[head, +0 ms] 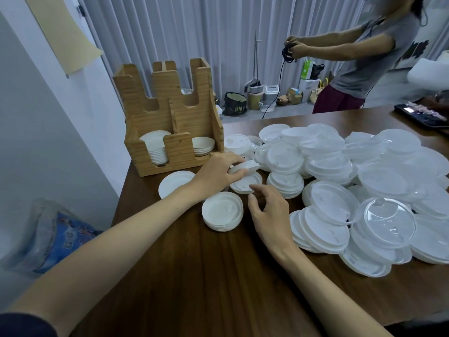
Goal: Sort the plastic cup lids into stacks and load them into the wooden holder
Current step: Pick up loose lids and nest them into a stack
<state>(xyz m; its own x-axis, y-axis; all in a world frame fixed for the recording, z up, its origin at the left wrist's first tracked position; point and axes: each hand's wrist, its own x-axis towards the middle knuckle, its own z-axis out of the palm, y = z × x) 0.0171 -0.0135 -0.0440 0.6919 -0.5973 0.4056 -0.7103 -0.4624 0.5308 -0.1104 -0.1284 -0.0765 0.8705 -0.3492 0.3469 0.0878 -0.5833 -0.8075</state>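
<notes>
Pinching a tilted lid, the left hand holds it over a flat lid on the counter; the right hand hovers beside, loosely curled, empty.

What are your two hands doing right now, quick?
Left hand: holding a tilted white lid.
Right hand: fingers curled at the edge of the flat lid; cannot tell if gripping.

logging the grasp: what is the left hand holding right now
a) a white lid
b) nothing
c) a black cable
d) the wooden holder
a: the left hand pinches a tilted white lid by its rim, near the wooden holder.
</notes>
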